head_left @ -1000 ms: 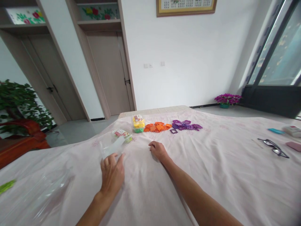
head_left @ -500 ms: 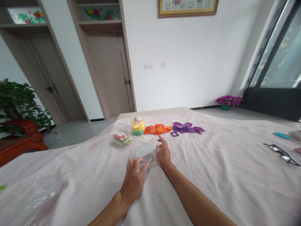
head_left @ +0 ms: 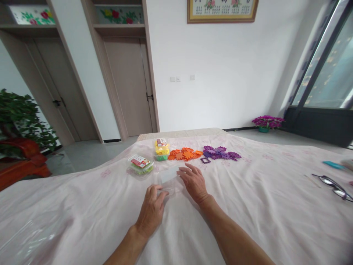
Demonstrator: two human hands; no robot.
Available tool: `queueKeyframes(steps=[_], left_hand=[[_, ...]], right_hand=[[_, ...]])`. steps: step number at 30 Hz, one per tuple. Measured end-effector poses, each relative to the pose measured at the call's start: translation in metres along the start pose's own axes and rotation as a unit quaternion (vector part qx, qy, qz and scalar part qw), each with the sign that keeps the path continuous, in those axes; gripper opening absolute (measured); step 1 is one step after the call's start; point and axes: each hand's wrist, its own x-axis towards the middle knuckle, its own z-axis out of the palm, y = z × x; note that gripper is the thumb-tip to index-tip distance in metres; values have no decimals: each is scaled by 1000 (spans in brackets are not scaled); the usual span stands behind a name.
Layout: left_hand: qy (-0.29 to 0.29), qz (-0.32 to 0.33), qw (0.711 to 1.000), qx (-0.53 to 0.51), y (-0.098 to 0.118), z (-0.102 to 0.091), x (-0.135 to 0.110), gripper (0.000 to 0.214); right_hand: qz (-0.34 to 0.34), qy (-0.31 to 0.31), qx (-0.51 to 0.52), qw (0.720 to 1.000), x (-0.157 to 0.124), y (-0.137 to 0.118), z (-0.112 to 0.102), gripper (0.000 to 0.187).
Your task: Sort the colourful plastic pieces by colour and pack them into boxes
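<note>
A clear plastic box (head_left: 168,177) with a white label on top lies on the cloth in front of me. My left hand (head_left: 152,206) grips its near left edge between thumb and fingers. Over the box's right side, my right hand (head_left: 193,183) has its fingers stretched out, the tips at the label's right end. Beyond the box are a clear box with light green pieces (head_left: 140,164) and another with yellow and green pieces (head_left: 161,149). Loose orange gear-shaped pieces (head_left: 187,154) and purple gear-shaped pieces (head_left: 220,152) lie farther right.
A pale flowered cloth (head_left: 248,213) covers the broad table surface. Clear plastic wrapping (head_left: 33,239) lies at the near left. Eyeglasses (head_left: 333,186) and a blue object (head_left: 333,164) lie at the far right. A red wooden chair (head_left: 24,162) stands beyond the left edge.
My right hand has moved from the box's right side to over its top, fingers now pointing left. My left hand stays at the near left edge. The view has shifted slightly.
</note>
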Motion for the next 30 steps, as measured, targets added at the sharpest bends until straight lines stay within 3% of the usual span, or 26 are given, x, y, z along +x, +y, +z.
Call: queueKeyframes(steps=[3,7,10,13,21,30], left_hand=[[7,-10,1000,-1,-2,0,0,46],[4,-13,1000,-3,0,1,1,50],[-2,-19,1000,-3,1,3,1,50],[-11,-25,1000,-6,1,4,0,47],[-13,-25,999,-18,-2,6,1,44],[25,-47,998,-21,-2,7,1,43]], right_hand=[[52,-9,1,999,4,24,-15,24],[207,-24,-11,978,13,65,-29,31],[307,-21,-43,950,29,99,-28,36],[348,-56,-83,932,53,127,-21,36],[310,-216,-184,907,106,169,5,44],[223,-324,-178,902,125,184,35,54]])
